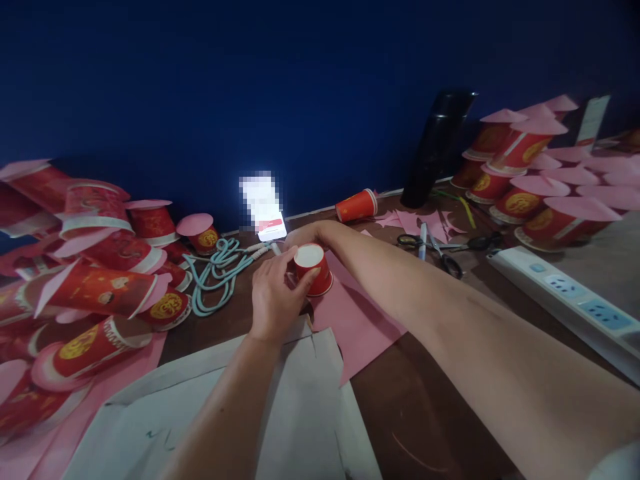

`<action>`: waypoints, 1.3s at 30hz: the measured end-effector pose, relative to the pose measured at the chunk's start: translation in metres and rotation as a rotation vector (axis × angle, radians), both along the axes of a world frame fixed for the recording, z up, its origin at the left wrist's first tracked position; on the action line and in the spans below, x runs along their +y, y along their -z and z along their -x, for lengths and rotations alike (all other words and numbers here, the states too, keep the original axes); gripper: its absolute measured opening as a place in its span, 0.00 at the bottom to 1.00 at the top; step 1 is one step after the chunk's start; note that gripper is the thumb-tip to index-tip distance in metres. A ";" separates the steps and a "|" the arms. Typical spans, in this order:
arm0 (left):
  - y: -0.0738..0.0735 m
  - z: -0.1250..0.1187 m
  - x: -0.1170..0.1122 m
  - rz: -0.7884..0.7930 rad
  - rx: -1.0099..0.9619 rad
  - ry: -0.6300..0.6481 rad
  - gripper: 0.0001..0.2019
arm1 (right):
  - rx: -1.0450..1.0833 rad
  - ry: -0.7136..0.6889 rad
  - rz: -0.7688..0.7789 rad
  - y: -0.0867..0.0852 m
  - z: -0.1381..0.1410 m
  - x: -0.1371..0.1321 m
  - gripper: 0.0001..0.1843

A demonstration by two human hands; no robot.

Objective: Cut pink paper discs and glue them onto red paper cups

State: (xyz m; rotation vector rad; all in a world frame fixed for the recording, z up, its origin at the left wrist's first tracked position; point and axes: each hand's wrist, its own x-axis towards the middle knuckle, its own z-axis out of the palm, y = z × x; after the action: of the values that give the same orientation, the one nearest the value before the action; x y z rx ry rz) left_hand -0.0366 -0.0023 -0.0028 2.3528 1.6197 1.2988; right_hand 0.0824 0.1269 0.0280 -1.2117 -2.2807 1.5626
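Red cup (316, 275) inverted, w/in L grip (277, 291), thumb (307, 284) on near side.

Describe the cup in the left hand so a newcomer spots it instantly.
Start at the glowing phone by the dark blue wall. Just below it and to the right, the left hand holds a red cup. Unlike the piled cups at either side, this one is held, its bare pale end facing up.
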 end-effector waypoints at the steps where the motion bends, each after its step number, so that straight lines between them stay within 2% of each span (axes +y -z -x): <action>1: 0.000 0.000 0.000 -0.005 -0.004 0.002 0.22 | 0.028 0.029 0.006 -0.001 -0.004 -0.002 0.02; 3: 0.000 -0.001 0.001 -0.013 -0.010 0.006 0.22 | 0.143 0.220 -0.004 -0.007 -0.014 -0.007 0.05; 5: -0.001 -0.001 0.002 -0.009 -0.014 0.011 0.22 | 0.329 0.673 -0.050 -0.014 -0.028 -0.015 0.08; 6: -0.001 -0.001 0.002 -0.006 -0.018 0.011 0.22 | 0.372 0.791 -0.081 -0.018 -0.036 -0.021 0.10; 8: -0.001 0.000 0.002 -0.002 -0.027 0.014 0.22 | 0.425 0.902 -0.116 -0.023 -0.052 -0.039 0.13; 9: -0.001 0.000 0.001 0.000 -0.031 0.015 0.21 | 0.516 0.983 -0.111 -0.023 -0.059 -0.052 0.14; 12: 0.000 0.000 0.000 0.020 -0.038 0.021 0.21 | 0.656 1.097 -0.121 -0.011 -0.070 -0.097 0.17; 14: 0.001 -0.001 -0.001 0.028 -0.050 0.018 0.21 | 0.685 1.094 -0.178 0.004 -0.071 -0.125 0.19; 17: 0.003 -0.003 -0.002 0.042 -0.105 0.012 0.23 | 0.703 0.986 -0.328 0.026 -0.066 -0.149 0.19; 19: 0.004 -0.002 -0.002 0.042 -0.205 -0.017 0.22 | 0.700 0.917 -0.433 0.034 -0.062 -0.154 0.19; 22: 0.003 0.007 0.003 -0.069 -0.374 -0.176 0.25 | 0.663 0.876 -0.551 0.040 -0.059 -0.151 0.20; 25: 0.004 0.020 0.009 -0.185 -0.414 -0.343 0.31 | 0.630 0.849 -0.597 0.043 -0.057 -0.147 0.20; 27: 0.006 0.026 0.013 -0.196 -0.394 -0.374 0.29 | 0.614 0.833 -0.609 0.046 -0.057 -0.147 0.20; 30: 0.010 0.028 0.014 -0.173 -0.359 -0.344 0.26 | 0.578 0.827 -0.648 0.049 -0.058 -0.146 0.20; 33: 0.008 0.022 0.016 -0.165 -0.357 -0.313 0.25 | 0.555 0.855 -0.706 0.050 -0.058 -0.144 0.20; 36: -0.003 0.008 0.025 -0.134 -0.299 -0.242 0.24 | 0.554 0.898 -0.784 0.051 -0.058 -0.141 0.20; 39: -0.016 -0.012 0.043 -0.048 -0.104 -0.130 0.23 | 0.546 0.906 -0.856 0.051 -0.058 -0.139 0.20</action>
State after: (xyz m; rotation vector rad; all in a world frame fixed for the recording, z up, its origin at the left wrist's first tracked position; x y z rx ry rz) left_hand -0.0250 0.0404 0.0130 2.1972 1.7549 1.4724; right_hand 0.1405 -0.0124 -0.0235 -1.0896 -1.4008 0.4113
